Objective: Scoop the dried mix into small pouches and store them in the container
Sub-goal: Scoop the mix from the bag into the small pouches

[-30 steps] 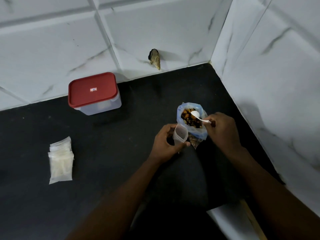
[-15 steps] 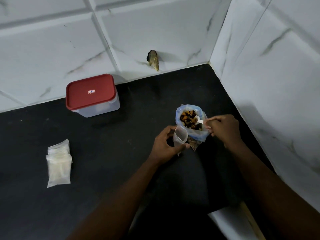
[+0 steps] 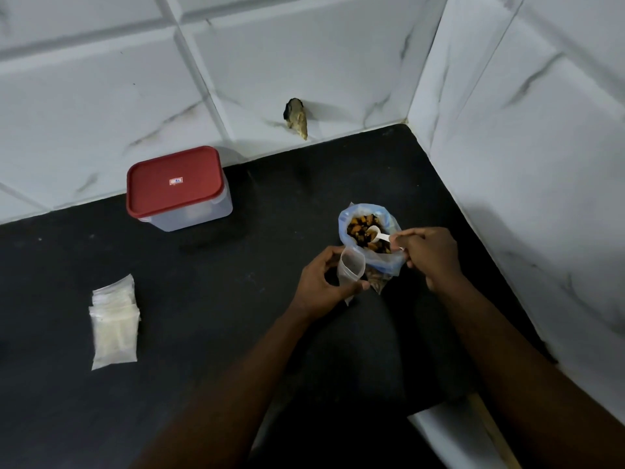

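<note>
White marble-look tiled walls (image 3: 304, 55) meet in a corner; black countertop (image 3: 101, 401) — dim light.

Counter (image 3: 203, 367): matt black with a few faint pale specks. Tiles (image 3: 304, 45): white, veined in grey like marble, with grey joints. Patch (image 3: 297, 118) on the back wall: black above, tan below. Container (image 3: 206, 216): translucent and colourless; lid (image 3: 174, 191) plain red, bearing a small white-and-red label (image 3: 176, 180). Pouches (image 3: 114, 324): clear to milky white. Bag (image 3: 389, 265): translucent pale blue. Mix (image 3: 360, 231): orange and dark brown pieces. Spoon (image 3: 377, 233): white. Pouch (image 3: 351, 270): clear, colourless.
</note>
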Motion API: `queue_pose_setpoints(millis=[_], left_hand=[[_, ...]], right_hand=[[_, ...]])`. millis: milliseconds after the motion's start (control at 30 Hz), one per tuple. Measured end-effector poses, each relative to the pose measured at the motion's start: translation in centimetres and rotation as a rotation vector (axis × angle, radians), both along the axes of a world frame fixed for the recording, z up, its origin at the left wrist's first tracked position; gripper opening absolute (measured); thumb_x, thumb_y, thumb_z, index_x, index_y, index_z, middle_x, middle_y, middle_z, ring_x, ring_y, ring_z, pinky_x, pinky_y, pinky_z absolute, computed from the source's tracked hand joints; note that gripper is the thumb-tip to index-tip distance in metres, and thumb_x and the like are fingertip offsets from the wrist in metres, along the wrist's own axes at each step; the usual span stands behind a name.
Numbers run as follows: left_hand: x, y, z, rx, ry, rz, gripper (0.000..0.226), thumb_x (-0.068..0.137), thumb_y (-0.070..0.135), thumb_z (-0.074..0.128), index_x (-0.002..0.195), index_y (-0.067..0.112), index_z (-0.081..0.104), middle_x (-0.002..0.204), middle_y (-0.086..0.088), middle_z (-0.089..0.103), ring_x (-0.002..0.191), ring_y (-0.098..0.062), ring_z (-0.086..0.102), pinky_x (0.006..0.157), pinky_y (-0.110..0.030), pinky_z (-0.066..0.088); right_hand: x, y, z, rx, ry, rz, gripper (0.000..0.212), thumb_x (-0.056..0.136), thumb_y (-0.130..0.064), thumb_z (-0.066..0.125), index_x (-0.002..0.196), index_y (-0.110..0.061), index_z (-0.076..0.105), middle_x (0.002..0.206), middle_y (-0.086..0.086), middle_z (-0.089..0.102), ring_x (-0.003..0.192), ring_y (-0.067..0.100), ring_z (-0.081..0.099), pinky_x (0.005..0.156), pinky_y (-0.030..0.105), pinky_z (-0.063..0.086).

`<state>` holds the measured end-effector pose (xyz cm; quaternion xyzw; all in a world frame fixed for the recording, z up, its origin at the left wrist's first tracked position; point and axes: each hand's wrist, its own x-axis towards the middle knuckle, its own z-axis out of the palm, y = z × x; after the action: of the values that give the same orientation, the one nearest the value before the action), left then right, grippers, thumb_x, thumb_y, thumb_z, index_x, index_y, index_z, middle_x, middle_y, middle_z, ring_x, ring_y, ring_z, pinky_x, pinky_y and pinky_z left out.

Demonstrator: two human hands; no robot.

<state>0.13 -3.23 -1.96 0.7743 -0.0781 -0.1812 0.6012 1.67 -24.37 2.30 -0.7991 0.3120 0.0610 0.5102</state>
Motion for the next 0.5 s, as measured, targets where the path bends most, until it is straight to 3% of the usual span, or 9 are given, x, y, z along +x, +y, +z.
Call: queue_pose_setpoints(millis=[200,400,500], left_hand=[[0.1,0.1,0.1,0.0,0.018,-0.009,0.055,0.079,0.02,0.088,0.125,0.029,0.06,0.121,0.014,0.068,0.115,0.005,0.063,0.09,-0.013,0.052],[0.4,0.3,0.0,0.009,0.011,-0.012,0.056,0.078,0.023,0.089,0.126,0.028,0.06,0.124,0.012,0.067,0.115,0.003,0.063,0.092,-0.018,0.054],[0.5,0.3,0.2,0.024,-0.045,0.031,0.055,0.076,0.026,0.09,0.12,0.038,0.058,0.125,0.011,0.064,0.114,0.0,0.063,0.09,-0.019,0.056]], right_hand=[[-0.1,-0.4,-0.6,0.127,0.088,-0.122,0.005,0.089,-0.018,0.074,0.089,-0.014,0.077,0.08,0.003,0.077,0.06,0.01,0.059,0.056,0.025,0.048],[-0.6,0.0,-0.5,0.302,0.12,-0.244,0.008,0.091,-0.017,0.072,0.095,-0.012,0.075,0.092,0.009,0.074,0.066,0.011,0.055,0.06,0.025,0.049],[-1.1,-0.2,-0.5,0.406,0.106,-0.278,0.012,0.092,-0.016,0.071,0.101,-0.009,0.075,0.087,0.008,0.069,0.067,0.01,0.054,0.061,0.024,0.049]])
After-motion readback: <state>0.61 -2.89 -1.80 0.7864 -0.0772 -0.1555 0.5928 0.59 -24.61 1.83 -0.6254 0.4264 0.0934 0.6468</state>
